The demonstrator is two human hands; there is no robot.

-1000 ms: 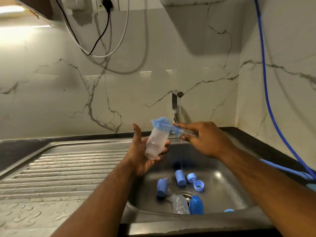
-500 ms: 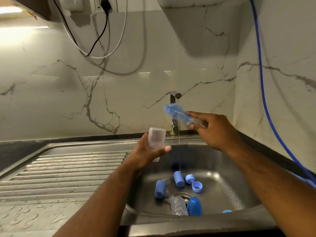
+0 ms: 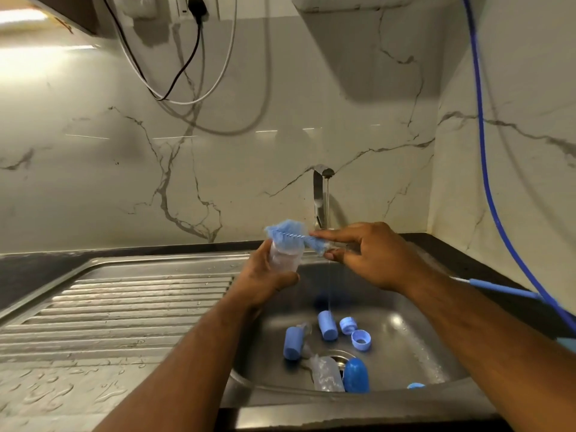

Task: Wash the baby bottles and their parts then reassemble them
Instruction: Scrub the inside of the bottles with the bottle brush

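My left hand [image 3: 263, 279] grips a clear baby bottle [image 3: 285, 258] over the sink's left edge, mouth up. A blue bottle brush [image 3: 288, 233] lies across the bottle's mouth, and my right hand [image 3: 371, 255] pinches its handle with the forefinger stretched along it. Down in the sink basin [image 3: 414, 347] lie blue caps [image 3: 328, 325], a blue collar ring [image 3: 361, 340], another clear bottle [image 3: 325, 373] and a dark blue cover [image 3: 355, 375]. A thin stream of water falls from the tap [image 3: 321, 194] behind the hands.
A ribbed steel drainboard [image 3: 118, 307] with water drops stretches to the left. A blue hose [image 3: 486, 169] hangs down the right wall to a sprayer on the dark counter [image 3: 452, 254]. Cables hang from a socket on the marble wall above.
The brush was lifted clear of the bottle up toward the tap half a second ago; now it is back down at the bottle's mouth, and the bottle has risen slightly.
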